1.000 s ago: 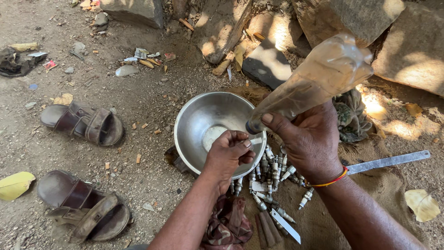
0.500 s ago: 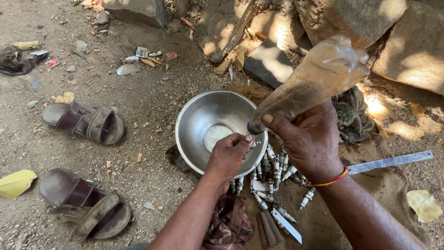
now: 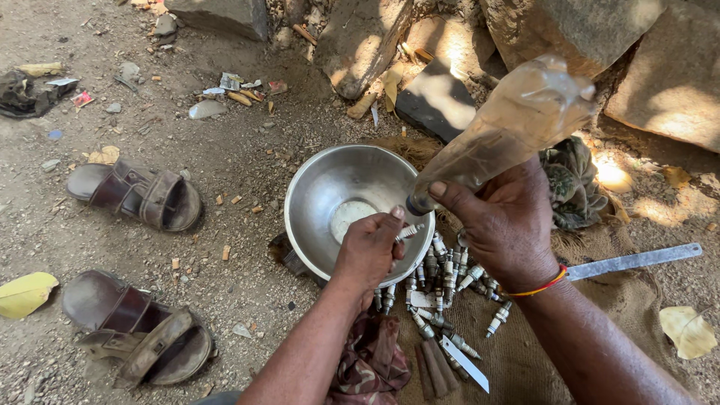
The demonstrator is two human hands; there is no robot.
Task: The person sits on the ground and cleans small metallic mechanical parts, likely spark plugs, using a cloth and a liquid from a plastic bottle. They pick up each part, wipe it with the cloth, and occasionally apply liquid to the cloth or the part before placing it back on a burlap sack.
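1. Right hand [image 3: 510, 225] is wrapped around a clear plastic bottle [image 3: 510, 127], tipped mouth-down so the neck sits right at the right rim of the steel bowl [image 3: 322, 195], centre of the frame. Fingers are clamped firmly round the lower part of the bottle.
2. Left hand [image 3: 367, 251] is over the bowl's lower right edge, fingers pinched on a single spark plug [image 3: 409, 232], its tip poking out just under the bottle mouth.
3. So my read: this is the rinse step, liquid from the bottle going onto the plug over the bowl. Can't actually make out a stream though, too small to tell.
4. There's a pale patch in the bottom of the bowl; can't tell if it's liquid or glare.
5. The rest of the spark plugs [image 3: 442, 281] lie in a heap on the sacking [image 3: 525, 352] just below the bowl, lower centre, next to a metal blade [image 3: 465, 364] and a metal ruler [image 3: 634, 261] off to the right.
6. Next move, I'd guess, needs the plug held steady under the mouth and the bottle tilt kept gentle so nothing misses the bowl.
7. Two sandals [image 3: 139, 196] sit on the dirt at left, well apart from everything.
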